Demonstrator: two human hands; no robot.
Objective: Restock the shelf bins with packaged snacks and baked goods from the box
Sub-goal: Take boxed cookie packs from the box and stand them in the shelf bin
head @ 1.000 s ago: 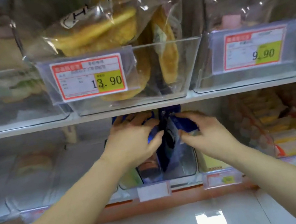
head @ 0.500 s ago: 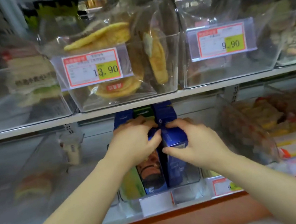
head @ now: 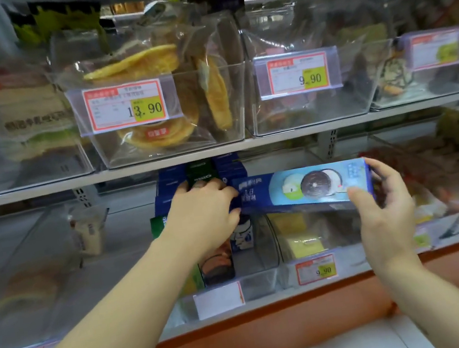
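My right hand [head: 382,210] grips the right end of a long blue cookie box [head: 302,188], held level in front of the lower shelf. Its left end meets my left hand [head: 201,213], whose fingers curl over the tops of several upright blue and green cookie boxes [head: 201,175] standing in a clear bin [head: 255,277] on the lower shelf. The right part of that bin holds nothing. The supply box is out of view.
A neighbouring clear bin [head: 306,239] holds a yellow packet and carries a 9.90 tag. On the upper shelf a bin of bagged yellow pancakes [head: 165,109] bears a 13.90 tag, beside another bin [head: 311,111] tagged 9.90. Wrapped pastries [head: 445,171] fill the lower right bins.
My right hand has pulled a blue cookie box out of the bin and turned it level, moving right. My left hand stays on the upright boxes. The camera tilted up slightly.
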